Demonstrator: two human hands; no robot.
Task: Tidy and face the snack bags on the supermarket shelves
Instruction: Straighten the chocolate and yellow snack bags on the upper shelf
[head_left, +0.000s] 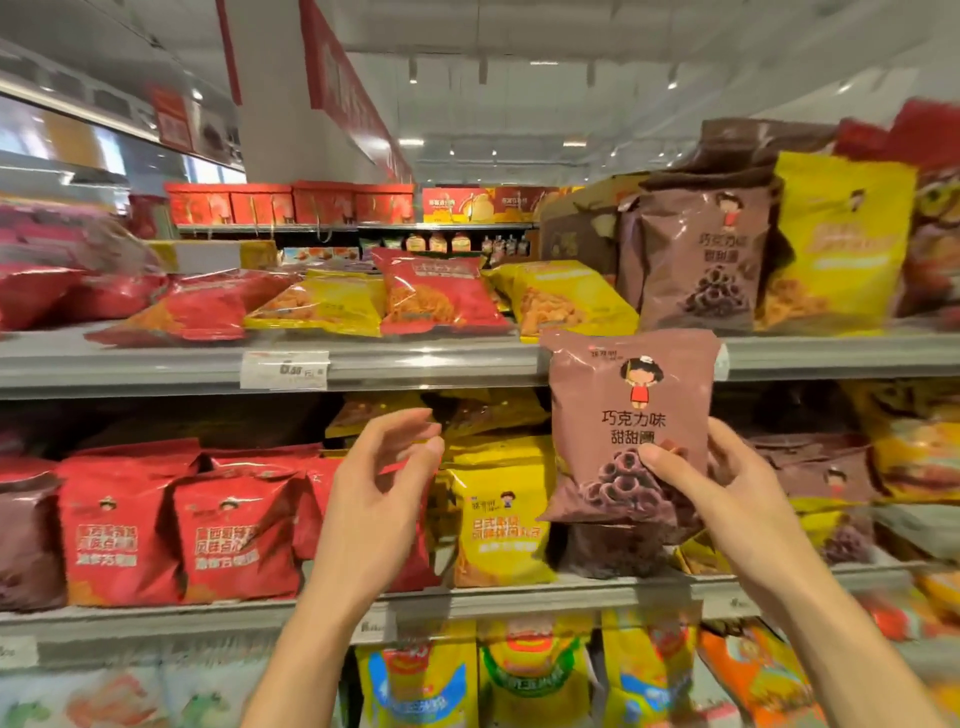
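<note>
Though crinkly, brown bag (631, 415) upright.

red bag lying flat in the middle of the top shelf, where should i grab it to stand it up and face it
Take the red bag by its near bottom corners from the front. It lies back with its printed face up, bottom seam toward the shelf edge, yellow bags close on both sides. The left hand is free; the right hand holds a brown bag.

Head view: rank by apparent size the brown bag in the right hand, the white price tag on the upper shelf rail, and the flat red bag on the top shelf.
1. brown bag, though nearness to the camera inflates it
2. flat red bag
3. white price tag
</note>
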